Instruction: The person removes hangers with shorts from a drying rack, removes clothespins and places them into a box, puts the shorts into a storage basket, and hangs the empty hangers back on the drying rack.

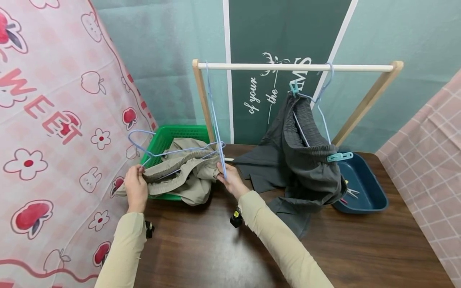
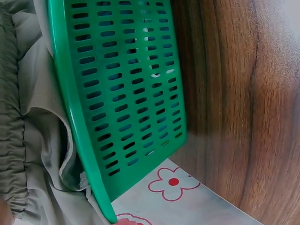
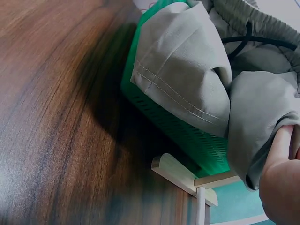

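Note:
Beige trousers (image 1: 196, 180) with an elastic waistband lie partly in a green basket (image 1: 167, 132), and a black drawstring shows in the right wrist view. My left hand (image 1: 137, 188) pinches the left end of the waistband. At its other end my right hand (image 1: 232, 180) grips the fabric, fingers tucked under a fold in the right wrist view. A blue wire hanger (image 1: 180, 151) lies over and inside the waistband, its hook toward the left. From the rail hangs another blue hanger (image 1: 215, 116), seen edge-on, its low end overlapping my right fingers.
A rack with a white rail (image 1: 295, 67) and wooden legs stands on the brown table (image 1: 201, 248). Dark grey trousers (image 1: 306, 160) hang there from a hanger with turquoise clothespins (image 1: 339, 157). Behind them sits a blue tray (image 1: 367, 192) with several clothespins.

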### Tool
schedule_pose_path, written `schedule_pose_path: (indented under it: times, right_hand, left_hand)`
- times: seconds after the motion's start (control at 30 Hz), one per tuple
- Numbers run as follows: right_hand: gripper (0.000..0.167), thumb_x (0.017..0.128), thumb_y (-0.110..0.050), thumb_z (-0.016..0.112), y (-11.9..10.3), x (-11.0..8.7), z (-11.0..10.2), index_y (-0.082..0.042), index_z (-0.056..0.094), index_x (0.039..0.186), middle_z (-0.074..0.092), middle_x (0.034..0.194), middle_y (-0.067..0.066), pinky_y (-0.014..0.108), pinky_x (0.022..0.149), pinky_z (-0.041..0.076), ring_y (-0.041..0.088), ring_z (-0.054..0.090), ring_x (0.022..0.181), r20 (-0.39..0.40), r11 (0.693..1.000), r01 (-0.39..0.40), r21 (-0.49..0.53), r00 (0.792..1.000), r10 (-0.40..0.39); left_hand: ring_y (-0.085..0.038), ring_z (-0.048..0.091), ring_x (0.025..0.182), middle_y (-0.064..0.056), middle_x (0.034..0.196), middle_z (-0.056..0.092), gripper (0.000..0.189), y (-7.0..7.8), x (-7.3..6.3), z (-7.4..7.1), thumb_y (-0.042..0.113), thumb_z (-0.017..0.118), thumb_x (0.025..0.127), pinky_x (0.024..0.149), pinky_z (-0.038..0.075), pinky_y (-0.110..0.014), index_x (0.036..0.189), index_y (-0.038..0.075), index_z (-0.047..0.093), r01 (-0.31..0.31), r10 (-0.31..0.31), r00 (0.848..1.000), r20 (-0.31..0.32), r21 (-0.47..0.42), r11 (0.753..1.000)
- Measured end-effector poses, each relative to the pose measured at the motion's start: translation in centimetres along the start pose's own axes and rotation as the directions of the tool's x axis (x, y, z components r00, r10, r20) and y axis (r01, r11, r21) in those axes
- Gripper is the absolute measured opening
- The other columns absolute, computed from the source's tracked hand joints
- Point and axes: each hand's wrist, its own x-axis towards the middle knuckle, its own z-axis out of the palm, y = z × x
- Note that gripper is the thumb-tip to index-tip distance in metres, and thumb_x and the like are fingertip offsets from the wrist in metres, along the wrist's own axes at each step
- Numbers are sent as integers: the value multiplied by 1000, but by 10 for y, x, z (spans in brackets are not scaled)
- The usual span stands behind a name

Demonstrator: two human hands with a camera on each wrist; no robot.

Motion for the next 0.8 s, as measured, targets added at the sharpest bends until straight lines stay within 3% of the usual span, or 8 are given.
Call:
schedule_pose_path:
  times: [0.07, 0.1, 0.17, 0.3, 0.4, 0.53, 0.67, 0.8]
  right_hand:
    - [50, 78, -39, 76, -7, -13, 6, -14, 65, 120, 60, 120, 2, 33, 90, 53, 14, 59, 107, 20, 1000, 19, -18, 1000, -19]
    - [49, 75, -42, 77, -1, -4, 2, -16, 67, 115, 62, 113, -2, 31, 86, 54, 11, 59, 100, 39, 999, 32, -25, 999, -31]
    - [42, 77, -41, 76, -10, -18, 9, -15, 69, 109, 63, 104, -3, 30, 82, 54, 9, 59, 92, 55, 997, 58, -54, 997, -55]
    - [23, 91, -29, 64, -42, -63, 36, -7, 66, 95, 56, 77, -1, 29, 72, 49, 11, 52, 71, -41, 979, 43, -198, 998, -52]
    - [22, 95, -25, 59, -61, -90, 51, -7, 58, 81, 45, 66, -2, 25, 64, 43, 10, 44, 63, -101, 961, 16, -277, 994, -45]
    - [26, 90, -33, 64, -62, -96, 52, -11, 58, 76, 43, 64, -5, 22, 59, 40, 8, 42, 60, -24, 963, 81, -256, 996, -91]
    - [24, 94, -25, 61, -76, -114, 63, -8, 56, 78, 42, 64, -3, 21, 59, 40, 7, 42, 60, -77, 959, 21, -283, 996, -45]
    - [28, 96, -18, 57, -87, -128, 69, -11, 50, 70, 41, 63, -3, 18, 59, 39, 7, 41, 59, -60, 960, 2, -281, 998, -20]
  left_hand:
    - [-46, 49, 86, -30, 87, 55, 26, 0, 1, 0, 11, 43, 100, 85, 34, -53, 93, -10, 55, 16, -16, 1000, -10, -2, 1000]
    - [-46, 48, 87, -30, 88, 55, 26, 1, 1, -1, 11, 43, 100, 85, 34, -53, 93, -11, 55, 27, -27, 999, -17, -3, 1000]
    - [-47, 47, 88, -30, 88, 54, 27, 1, 2, -1, 12, 42, 101, 85, 34, -53, 93, -11, 54, 55, -55, 998, -34, -7, 998]
    - [-46, 46, 90, -31, 90, 52, 30, 4, 5, -3, 14, 40, 102, 85, 33, -51, 93, -11, 52, 102, -104, 993, -62, -23, 994]
    - [-45, 47, 91, -31, 91, 52, 31, 6, 7, -5, 15, 39, 102, 84, 33, -51, 94, -12, 52, 105, -106, 992, -73, -23, 994]
    - [-46, 48, 93, -31, 92, 55, 31, 7, 11, -6, 15, 39, 102, 86, 33, -53, 95, -12, 54, 87, -88, 992, -85, -11, 996]
    - [-46, 48, 95, -30, 94, 55, 30, 6, 12, -7, 14, 41, 101, 88, 34, -53, 97, -11, 56, 72, -73, 994, -75, -13, 997]
    - [-46, 49, 95, -30, 94, 56, 28, 6, 13, -8, 13, 43, 100, 87, 35, -52, 97, -11, 57, 52, -53, 996, -68, -12, 999]
